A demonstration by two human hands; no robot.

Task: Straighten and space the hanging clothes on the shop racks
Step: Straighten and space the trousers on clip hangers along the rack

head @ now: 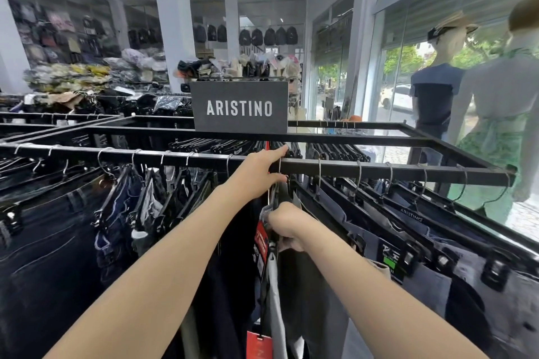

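this is looking like a clothing shop. dark trousers (52, 242) are hanging in rows on hangers (338, 151) from a black metal rack (373, 169) that is running across the middle of the frame. a red price tag (259, 344) is dangling at the bottom centre. a dark brand sign (239, 106) reading "aristino" is standing on the rack at centre. at the right edge two dressed mannequins (437, 90) are standing by a glass shopfront (393, 76), with a street showing beyond. in the upper left, folded clothes (67, 76) are piling up below a wall of displayed shirts (58, 23). backpacks (262, 36) are hanging along the back wall.
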